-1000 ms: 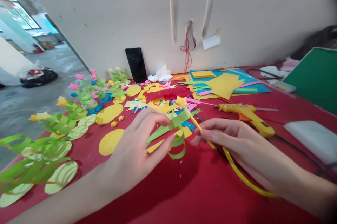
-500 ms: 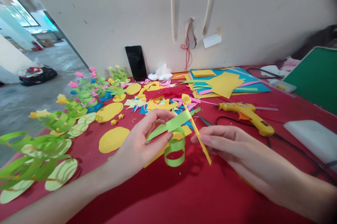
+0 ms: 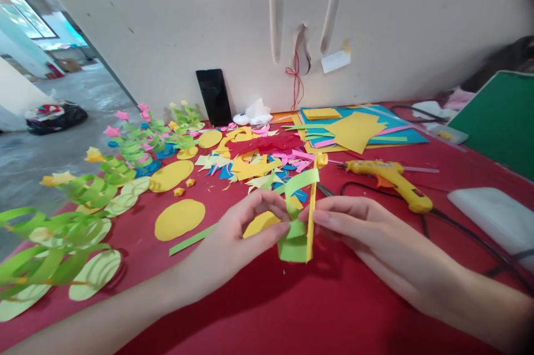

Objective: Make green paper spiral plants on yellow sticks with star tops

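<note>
My left hand [image 3: 258, 227] pinches a light green paper strip [image 3: 295, 241] that curls in loops, its upper part [image 3: 306, 178] arching over to a yellow paper stem. Between the thumb and fingers of my right hand [image 3: 354, 227] is that yellow paper stem [image 3: 311, 221], nearly upright, with a small yellow paper star [image 3: 321, 160] at its top. The green loops touch the stem on its left side. Part of the strip is hidden behind my left fingers. Another green strip [image 3: 192, 240] lies on the table beside my left wrist.
Finished-looking curled paper plants [image 3: 89, 191] line the left side. Yellow paper discs [image 3: 179, 220] lie near my left arm. Paper scraps [image 3: 254, 166] cover the middle. A yellow glue gun [image 3: 390, 180] with a black cord lies at right, and a phone [image 3: 214, 97] leans on the wall.
The yellow stem has swung from leaning left to nearly upright. My left hand has moved slightly right and down, and the green strip's free upper part now curves over toward the stem.
</note>
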### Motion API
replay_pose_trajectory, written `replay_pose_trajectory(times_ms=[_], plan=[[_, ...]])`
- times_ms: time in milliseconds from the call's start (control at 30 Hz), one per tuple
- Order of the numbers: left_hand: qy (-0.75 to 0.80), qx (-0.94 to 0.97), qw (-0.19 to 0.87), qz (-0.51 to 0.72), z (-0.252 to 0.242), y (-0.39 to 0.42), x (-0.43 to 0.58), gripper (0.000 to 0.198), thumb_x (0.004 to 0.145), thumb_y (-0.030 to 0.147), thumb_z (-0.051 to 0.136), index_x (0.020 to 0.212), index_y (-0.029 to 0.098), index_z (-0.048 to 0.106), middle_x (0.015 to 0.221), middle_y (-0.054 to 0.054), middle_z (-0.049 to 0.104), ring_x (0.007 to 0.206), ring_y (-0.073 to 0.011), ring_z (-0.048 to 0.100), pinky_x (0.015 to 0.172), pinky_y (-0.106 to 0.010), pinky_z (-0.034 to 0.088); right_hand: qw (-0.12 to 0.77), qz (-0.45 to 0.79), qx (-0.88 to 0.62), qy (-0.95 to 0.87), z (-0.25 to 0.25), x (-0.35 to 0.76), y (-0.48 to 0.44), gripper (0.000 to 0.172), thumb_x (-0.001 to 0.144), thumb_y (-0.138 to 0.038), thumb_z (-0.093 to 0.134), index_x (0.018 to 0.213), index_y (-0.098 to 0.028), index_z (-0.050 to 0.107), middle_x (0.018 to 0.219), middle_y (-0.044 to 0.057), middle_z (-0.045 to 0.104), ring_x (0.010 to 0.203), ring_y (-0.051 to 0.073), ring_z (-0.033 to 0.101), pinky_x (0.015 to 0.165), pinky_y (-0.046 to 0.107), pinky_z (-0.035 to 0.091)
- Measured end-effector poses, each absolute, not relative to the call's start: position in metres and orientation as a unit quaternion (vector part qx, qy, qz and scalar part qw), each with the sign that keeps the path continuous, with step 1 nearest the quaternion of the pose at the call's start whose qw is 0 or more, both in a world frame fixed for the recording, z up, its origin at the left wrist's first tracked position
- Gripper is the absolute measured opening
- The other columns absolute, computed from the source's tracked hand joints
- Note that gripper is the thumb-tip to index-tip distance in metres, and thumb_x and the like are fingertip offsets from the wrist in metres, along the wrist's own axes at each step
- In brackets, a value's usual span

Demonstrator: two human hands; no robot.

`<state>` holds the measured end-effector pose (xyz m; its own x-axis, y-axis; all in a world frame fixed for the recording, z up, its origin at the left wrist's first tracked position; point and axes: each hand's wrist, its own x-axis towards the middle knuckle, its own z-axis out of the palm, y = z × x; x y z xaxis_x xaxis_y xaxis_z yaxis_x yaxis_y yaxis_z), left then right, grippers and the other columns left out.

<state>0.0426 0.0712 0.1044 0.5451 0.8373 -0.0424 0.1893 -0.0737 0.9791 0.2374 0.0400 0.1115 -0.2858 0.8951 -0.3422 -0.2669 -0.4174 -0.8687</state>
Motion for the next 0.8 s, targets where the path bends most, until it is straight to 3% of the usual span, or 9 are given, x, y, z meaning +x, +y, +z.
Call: replay_pose_trajectory(times_ms=[200, 600, 800], plan=[[0.388, 0.727, 0.52, 0.224, 0.105, 0.069, 0.0449, 0.011, 0.084, 0.031, 0.052, 0.08, 0.021, 0.053, 0.083, 0.004, 0.058, 0.08, -0.0106, 0.054, 0.078, -0.022, 0.042, 0.431, 0.705, -0.452, -0.336, 0.1145, 0.2356, 0.0427, 0.008, 0.07, -0.029, 0.069, 0.075, -0.023, 0.071, 0.073, -0.004, 0.066, 0.066, 0.005, 0.057, 0.061, 0.013, 0.043], [0.309, 0.799, 0.459, 0.234, 0.1054, 0.0654, 0.0442, 0.006, 0.08, 0.023, 0.058, 0.075, 0.019, 0.058, 0.078, -0.001, 0.06, 0.083, -0.0155, 0.056, 0.085, -0.03, 0.041, 0.446, 0.632, -0.485, -0.407, 0.1067, 0.2357, 0.0425, 0.008, 0.073, -0.029, 0.065, 0.078, -0.026, 0.07, 0.077, -0.003, 0.066, 0.076, 0.01, 0.057, 0.068, 0.018, 0.043], [0.311, 0.801, 0.449, 0.247, 0.1081, 0.0641, 0.0434, 0.005, 0.077, 0.022, 0.061, 0.073, 0.02, 0.059, 0.081, 0.0, 0.055, 0.082, -0.0139, 0.054, 0.079, -0.026, 0.042, 0.441, 0.569, -0.503, -0.478, 0.1089, 0.2362, 0.0441, 0.006, 0.071, -0.026, 0.065, 0.074, -0.023, 0.069, 0.076, -0.003, 0.065, 0.076, 0.012, 0.056, 0.067, 0.02, 0.043]])
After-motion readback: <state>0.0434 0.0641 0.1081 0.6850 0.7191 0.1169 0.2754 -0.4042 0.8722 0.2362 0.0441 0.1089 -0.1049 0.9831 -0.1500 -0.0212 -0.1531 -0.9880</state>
